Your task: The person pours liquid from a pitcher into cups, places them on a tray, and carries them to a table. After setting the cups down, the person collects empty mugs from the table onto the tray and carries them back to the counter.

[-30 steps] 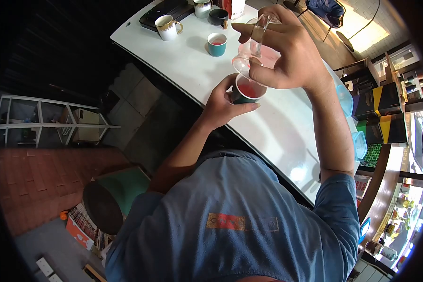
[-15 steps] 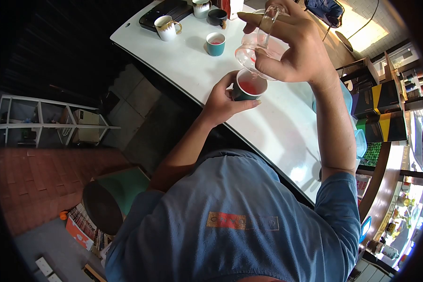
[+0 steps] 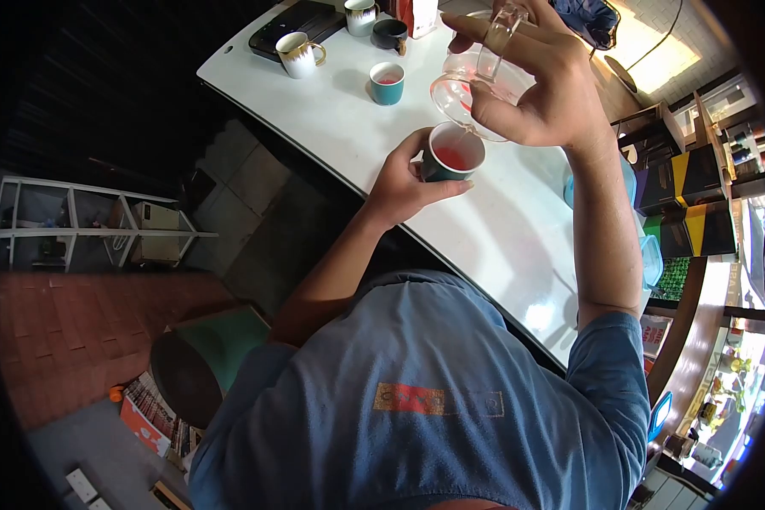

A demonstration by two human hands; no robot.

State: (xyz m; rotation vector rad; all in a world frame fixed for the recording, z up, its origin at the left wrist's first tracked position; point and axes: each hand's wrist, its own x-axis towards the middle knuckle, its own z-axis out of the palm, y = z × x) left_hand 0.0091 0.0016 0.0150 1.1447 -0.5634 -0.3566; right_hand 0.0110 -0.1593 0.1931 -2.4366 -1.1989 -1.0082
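Note:
My left hand (image 3: 406, 178) wraps round a dark green cup (image 3: 452, 173) with red liquid inside, held over the edge of the white table (image 3: 501, 221). Above and to the right, my right hand (image 3: 540, 81) grips the handle of a clear glass pitcher (image 3: 457, 100). The pitcher is tilted, with its rim just over the cup and some red liquid in it. A smaller teal cup (image 3: 388, 85) with a little red in it stands on the table to the left of the pitcher.
At the table's far end are a white and brown mug (image 3: 297, 56), a black cup (image 3: 390, 36), another mug (image 3: 360, 17), a black flat device (image 3: 291, 29) and a red and white package (image 3: 418, 15). Blue containers (image 3: 650, 259) are at the right.
The pitcher and my right hand have shifted slightly right, and the pitcher looks a little less tipped. My left hand and its cup have barely moved.

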